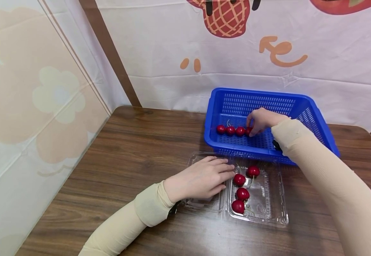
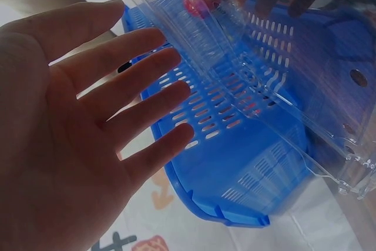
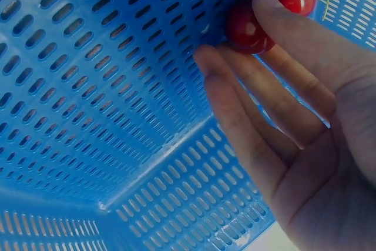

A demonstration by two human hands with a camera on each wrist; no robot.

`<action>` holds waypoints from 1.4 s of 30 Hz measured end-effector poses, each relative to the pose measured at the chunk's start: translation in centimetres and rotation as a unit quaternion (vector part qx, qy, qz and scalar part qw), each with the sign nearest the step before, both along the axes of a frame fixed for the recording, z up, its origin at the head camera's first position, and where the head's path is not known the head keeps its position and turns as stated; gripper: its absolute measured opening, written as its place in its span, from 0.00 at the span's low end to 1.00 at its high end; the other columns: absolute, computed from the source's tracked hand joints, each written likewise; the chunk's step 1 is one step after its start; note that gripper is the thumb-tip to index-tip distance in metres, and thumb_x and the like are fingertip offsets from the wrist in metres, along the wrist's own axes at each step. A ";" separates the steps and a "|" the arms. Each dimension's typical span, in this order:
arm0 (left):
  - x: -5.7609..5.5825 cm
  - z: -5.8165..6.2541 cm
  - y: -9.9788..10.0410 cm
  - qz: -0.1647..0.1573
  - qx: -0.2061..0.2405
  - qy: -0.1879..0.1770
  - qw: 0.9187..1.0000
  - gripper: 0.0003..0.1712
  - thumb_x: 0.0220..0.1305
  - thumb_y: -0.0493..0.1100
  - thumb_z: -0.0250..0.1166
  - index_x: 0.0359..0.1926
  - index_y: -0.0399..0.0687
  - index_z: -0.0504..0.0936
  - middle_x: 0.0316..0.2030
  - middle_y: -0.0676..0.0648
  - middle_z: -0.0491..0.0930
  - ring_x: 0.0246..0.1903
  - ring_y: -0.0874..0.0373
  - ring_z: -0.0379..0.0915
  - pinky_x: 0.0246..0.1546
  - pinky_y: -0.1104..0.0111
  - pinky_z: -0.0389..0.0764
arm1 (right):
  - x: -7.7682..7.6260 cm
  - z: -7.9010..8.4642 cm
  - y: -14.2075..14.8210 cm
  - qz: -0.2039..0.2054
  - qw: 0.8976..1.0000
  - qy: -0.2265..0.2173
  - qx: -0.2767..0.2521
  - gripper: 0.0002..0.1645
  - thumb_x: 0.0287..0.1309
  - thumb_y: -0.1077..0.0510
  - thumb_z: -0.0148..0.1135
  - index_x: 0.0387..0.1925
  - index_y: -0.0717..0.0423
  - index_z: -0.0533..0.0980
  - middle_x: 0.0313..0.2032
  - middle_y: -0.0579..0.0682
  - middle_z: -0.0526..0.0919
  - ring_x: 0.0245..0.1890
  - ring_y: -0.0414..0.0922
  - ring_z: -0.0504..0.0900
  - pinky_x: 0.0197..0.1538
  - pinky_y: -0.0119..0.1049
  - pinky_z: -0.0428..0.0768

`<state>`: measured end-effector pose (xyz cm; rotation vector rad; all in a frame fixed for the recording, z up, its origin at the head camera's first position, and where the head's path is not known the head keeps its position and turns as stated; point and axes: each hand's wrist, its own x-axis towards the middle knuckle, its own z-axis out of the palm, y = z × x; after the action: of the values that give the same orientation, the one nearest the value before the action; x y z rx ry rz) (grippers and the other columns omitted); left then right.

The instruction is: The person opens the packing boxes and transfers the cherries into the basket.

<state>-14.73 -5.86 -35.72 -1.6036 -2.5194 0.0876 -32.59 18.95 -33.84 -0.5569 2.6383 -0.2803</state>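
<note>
Presently, the right hand [image 1: 262, 121] is grasping a glossy red cherry [image 3: 244, 30] between thumb and fingertips inside the blue basket [image 1: 236, 148]. That cherry is sitting at the three o'clock end of a short row, with three more cherries [image 1: 230, 131] running from it toward nine o'clock. The right sleeve [image 1: 326, 177] is reaching in from between four and five o'clock.

At about seven o'clock from the basket, an opened clear container [image 1: 262, 201] is lying on the wooden table [image 1: 134, 156]. Its three o'clock half is holding four cherries [image 1: 242, 193]: three are lining up along its nine o'clock side, and one is resting near twelve. Over the nine o'clock half, the left hand [image 1: 201, 179] is hovering or resting, its fingers spreading loosely and holding nothing; whether it is touching the plastic, I cannot tell. Beyond the basket, toward twelve o'clock, a printed cloth [image 1: 159, 42] is hanging.
</note>
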 end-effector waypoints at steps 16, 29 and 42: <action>0.1 0.0 0.0 0.000 -0.001 0.002 1.000 0.25 0.62 0.51 0.54 0.59 0.51 0.74 0.60 0.49 0.72 0.61 0.52 0.62 0.62 0.58 0.65 | 0.3 0.4 -0.1 -0.012 1.000 -0.019 0.011 0.25 0.42 0.59 0.71 0.44 0.63 0.77 0.35 0.58 0.83 0.27 0.45 0.81 0.32 0.40 0.83; 0.0 0.0 0.0 -0.003 -0.001 0.011 1.000 0.25 0.62 0.51 0.54 0.60 0.51 0.74 0.60 0.49 0.72 0.61 0.53 0.61 0.62 0.58 0.65 | 0.4 1.5 -0.3 0.025 0.999 0.022 0.040 0.22 0.41 0.58 0.71 0.42 0.60 0.79 0.41 0.59 0.83 0.37 0.49 0.80 0.42 0.48 0.81; 0.1 -0.1 0.0 -0.006 0.005 0.014 1.000 0.25 0.62 0.51 0.55 0.59 0.51 0.75 0.59 0.49 0.73 0.61 0.53 0.62 0.61 0.59 0.66 | 1.3 3.3 -0.5 0.052 0.996 0.069 0.030 0.18 0.41 0.55 0.71 0.36 0.59 0.80 0.36 0.55 0.84 0.35 0.47 0.79 0.41 0.48 0.81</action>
<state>-14.63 -5.90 -35.78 -1.6030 -2.4845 0.0966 -31.27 18.45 -30.54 -0.7151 2.7271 -0.1340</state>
